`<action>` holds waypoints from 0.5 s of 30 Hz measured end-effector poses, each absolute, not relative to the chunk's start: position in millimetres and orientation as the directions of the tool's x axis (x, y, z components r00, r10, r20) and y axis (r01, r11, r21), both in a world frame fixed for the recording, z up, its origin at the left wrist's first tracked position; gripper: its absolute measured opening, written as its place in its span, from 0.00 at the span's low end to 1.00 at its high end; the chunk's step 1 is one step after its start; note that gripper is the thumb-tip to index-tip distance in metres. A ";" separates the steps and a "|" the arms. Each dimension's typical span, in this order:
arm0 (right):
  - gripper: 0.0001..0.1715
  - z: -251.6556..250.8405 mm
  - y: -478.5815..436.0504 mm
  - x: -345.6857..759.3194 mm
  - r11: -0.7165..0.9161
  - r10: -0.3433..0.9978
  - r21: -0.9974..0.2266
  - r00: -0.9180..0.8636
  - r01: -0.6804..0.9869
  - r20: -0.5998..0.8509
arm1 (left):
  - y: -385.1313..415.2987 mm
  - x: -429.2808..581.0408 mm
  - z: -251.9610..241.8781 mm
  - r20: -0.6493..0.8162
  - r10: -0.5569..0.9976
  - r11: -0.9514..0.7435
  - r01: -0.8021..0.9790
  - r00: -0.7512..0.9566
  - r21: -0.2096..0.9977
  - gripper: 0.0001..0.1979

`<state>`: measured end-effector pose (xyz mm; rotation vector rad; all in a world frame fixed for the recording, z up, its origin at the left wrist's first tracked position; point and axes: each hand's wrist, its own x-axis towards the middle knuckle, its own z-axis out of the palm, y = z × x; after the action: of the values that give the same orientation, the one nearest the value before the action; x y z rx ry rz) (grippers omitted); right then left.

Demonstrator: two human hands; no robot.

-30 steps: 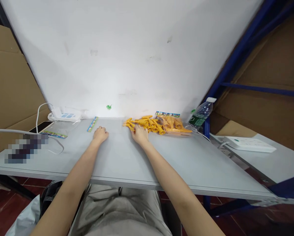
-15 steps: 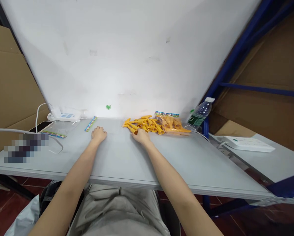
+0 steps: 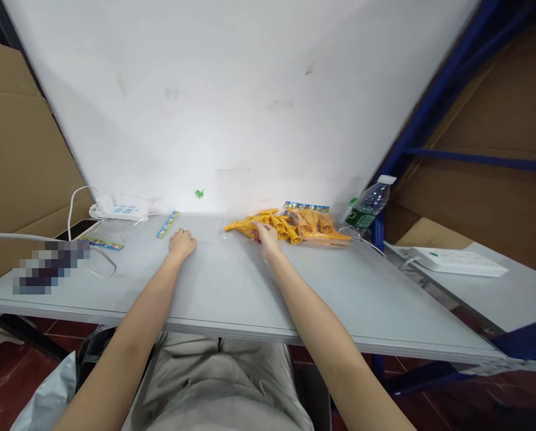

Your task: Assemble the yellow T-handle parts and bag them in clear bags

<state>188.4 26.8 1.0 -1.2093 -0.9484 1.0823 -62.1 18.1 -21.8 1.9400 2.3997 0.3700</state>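
My right hand (image 3: 267,237) is closed on a yellow plastic horn (image 3: 241,226) at the left end of a loose pile of yellow horns (image 3: 282,226). The horn's thin end points left and its wide end is partly behind my fingers. My left hand (image 3: 182,243) lies on the table with its fingers curled down at the near edge of a clear plastic bag (image 3: 201,228). That bag has a colourful header strip (image 3: 167,224) on its left side. Just right of the pile is a clear bag filled with horns (image 3: 313,224).
A water bottle (image 3: 370,205) leans at the back right by a blue frame post. At the left are a white power strip (image 3: 121,209), cables, a phone (image 3: 78,228) and another header strip (image 3: 106,243). A white wall rises behind the grey table (image 3: 232,293).
My right hand has moved slightly up and away from me at the pile. The horn by its fingers now lies more sideways. My left hand stays in place.
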 end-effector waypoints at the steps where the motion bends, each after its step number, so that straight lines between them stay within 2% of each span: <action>1: 0.12 2.2 26.7 187.9 0.054 0.967 -0.985 0.253 -0.163 0.011 | 18.0 -62.1 -21.7 0.124 0.968 0.191 0.960 -0.219 0.203 0.21; 5: 0.12 4.4 26.3 185.4 0.140 0.973 -0.940 0.220 -0.311 0.072 | 16.8 -61.9 -20.3 0.119 0.968 0.196 0.959 -0.223 0.204 0.21; 8: 0.12 4.3 24.7 184.1 0.064 0.996 -0.936 0.075 -0.345 0.040 | 15.6 -62.1 -18.4 0.113 0.960 0.229 0.950 -0.257 0.213 0.21; 12: 0.11 2.2 21.4 184.0 -0.149 0.982 -0.968 -0.142 -0.201 -0.122 | 15.2 -63.5 -16.3 0.107 0.947 0.275 0.936 -0.303 0.219 0.20; 15: 0.09 -1.2 20.8 185.4 -0.231 0.957 -0.970 -0.200 -0.072 -0.213 | 15.5 -65.3 -15.9 0.104 0.938 0.306 0.929 -0.332 0.207 0.20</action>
<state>185.4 20.8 -1.2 -1.2030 -1.1617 1.5625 -65.3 15.5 -15.9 1.7944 2.5093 0.3572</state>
